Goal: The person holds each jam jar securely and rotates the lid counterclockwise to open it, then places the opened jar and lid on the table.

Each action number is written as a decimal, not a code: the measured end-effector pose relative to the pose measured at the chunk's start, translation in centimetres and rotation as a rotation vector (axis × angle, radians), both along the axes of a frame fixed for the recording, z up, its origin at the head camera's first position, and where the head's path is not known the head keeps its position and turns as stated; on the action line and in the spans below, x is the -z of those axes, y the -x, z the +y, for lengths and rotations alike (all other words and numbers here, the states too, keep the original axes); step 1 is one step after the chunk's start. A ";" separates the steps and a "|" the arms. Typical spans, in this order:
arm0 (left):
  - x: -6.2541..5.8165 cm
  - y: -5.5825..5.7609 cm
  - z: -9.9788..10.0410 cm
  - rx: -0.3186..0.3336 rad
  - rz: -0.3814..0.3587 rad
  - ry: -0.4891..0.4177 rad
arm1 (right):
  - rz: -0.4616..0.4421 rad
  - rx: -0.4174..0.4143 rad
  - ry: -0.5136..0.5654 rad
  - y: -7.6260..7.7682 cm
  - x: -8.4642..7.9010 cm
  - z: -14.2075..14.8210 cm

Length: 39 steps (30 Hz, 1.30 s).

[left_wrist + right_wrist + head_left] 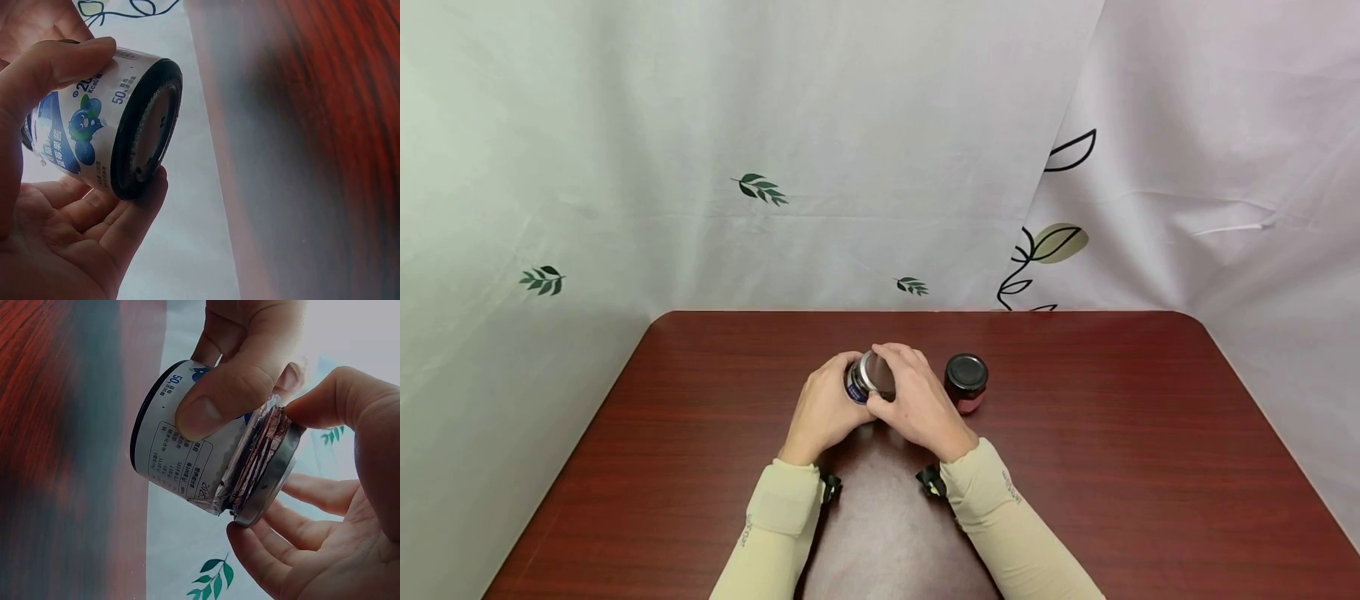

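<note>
A small jar [206, 465] with a white label, blueberry pictures [84, 122] and blue print is held tilted between both hands. My left hand [827, 410] grips its body, with the thumb pressed on the label in the left wrist view. My right hand [922, 408] holds the metal lid [272, 478] by its rim, thumb on one side and fingertips on the other. Crinkled, torn-looking wrap [253, 459] shows around the neck, just under the lid. In the left wrist view the dark base of the jar points toward the camera.
A second jar [966, 372] with a black lid and reddish label stands upright on the brown wooden table [1112, 467], just right of my right hand. White curtains [850, 150] with leaf prints hang behind the table's back edge and along both sides.
</note>
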<state>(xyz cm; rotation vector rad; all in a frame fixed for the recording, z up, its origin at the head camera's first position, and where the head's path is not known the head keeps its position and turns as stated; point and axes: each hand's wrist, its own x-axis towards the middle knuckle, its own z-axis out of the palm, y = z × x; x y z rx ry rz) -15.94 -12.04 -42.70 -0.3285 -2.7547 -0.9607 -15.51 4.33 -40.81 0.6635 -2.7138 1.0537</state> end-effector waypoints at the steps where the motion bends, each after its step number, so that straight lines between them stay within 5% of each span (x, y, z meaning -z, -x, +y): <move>1: 0.0 0.0 0.0 -0.001 -0.001 0.000 | 0.004 0.000 0.000 0.0 0.0 0.0; 39: 0.1 0.1 -0.2 -0.021 0.007 -0.008 | 0.044 0.027 0.052 -0.1 0.1 0.1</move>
